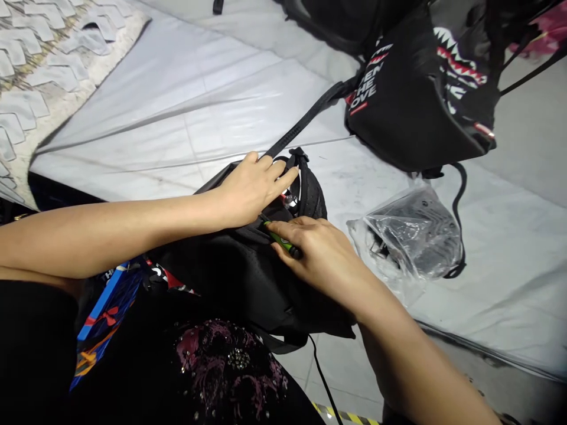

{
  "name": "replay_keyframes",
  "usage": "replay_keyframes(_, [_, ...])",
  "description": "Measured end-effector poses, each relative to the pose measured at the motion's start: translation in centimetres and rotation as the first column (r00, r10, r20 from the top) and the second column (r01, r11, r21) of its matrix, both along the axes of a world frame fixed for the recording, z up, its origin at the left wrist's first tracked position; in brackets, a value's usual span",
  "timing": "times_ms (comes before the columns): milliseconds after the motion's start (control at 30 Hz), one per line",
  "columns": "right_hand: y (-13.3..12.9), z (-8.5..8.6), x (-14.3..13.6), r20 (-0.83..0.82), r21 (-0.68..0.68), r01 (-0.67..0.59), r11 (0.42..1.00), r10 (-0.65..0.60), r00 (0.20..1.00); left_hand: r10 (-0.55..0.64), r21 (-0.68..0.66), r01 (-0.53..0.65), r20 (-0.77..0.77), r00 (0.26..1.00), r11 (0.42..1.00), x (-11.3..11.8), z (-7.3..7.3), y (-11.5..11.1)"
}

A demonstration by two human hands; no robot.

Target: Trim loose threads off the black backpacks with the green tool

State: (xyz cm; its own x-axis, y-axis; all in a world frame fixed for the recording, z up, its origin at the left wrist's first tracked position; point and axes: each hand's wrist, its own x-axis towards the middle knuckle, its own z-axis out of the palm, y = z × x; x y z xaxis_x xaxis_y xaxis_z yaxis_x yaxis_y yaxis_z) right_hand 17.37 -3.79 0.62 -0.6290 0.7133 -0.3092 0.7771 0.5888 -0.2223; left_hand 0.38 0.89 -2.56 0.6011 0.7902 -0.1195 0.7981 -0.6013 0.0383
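Observation:
A black backpack (pixel 248 277) lies before me at the near edge of the white-covered table. My left hand (pixel 254 186) grips its upper part, with the fingers curled over the fabric beside a padded strap (pixel 313 189). In my right hand (pixel 316 245) is a small tool with a green and black handle (pixel 286 243), pinched between thumb and fingers. Its tip meets the backpack just below my left hand; the tip's shape is hidden. A bit of red and white print shows on the bag between my hands.
Another black backpack (pixel 398 118) with white lettering and a shark-teeth print stands at the back right. Nearer lies a clear plastic bag (pixel 411 236) holding dark pieces. Grey-white cut pieces (pixel 57 77) cover the far left. A dark cord (pixel 325 378) hangs below the table edge.

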Motion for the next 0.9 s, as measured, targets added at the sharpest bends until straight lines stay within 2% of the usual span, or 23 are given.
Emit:
replay_keyframes(200, [-0.2, -0.4, 0.3, -0.008, -0.003, 0.086, 0.996, -0.086, 0.996, 0.038, 0.024, -0.039, 0.036, 0.999, 0.999, 0.0, -0.4, -0.1])
replay_keyframes(333, [-0.7, -0.8, 0.0, -0.098, -0.005, 0.148, 0.989, -0.148, 0.984, 0.063, 0.029, -0.064, 0.047, 0.997, 0.997, 0.0, -0.5, -0.3])
replay_keyframes(500, [-1.5, -0.9, -0.3, -0.048, 0.121, 0.188, 0.975, -0.183, 0.982, 0.076, 0.032, -0.078, 0.054, 0.996, 0.996, 0.1, -0.5, -0.4])
replay_keyframes(667, [-1.5, -1.9, 0.6, -0.277, 0.003, 0.219, 0.976, -0.21, 0.938, 0.071, 0.033, -0.073, 0.063, 0.996, 0.997, 0.1, -0.9, -0.3])
replay_keyframes(900, [-1.4, -2.1, 0.7, -0.316, -0.063, 0.249, 0.966, -0.257, 0.913, 0.062, 0.051, -0.065, 0.044, 0.997, 0.997, 0.1, -0.9, -0.2])
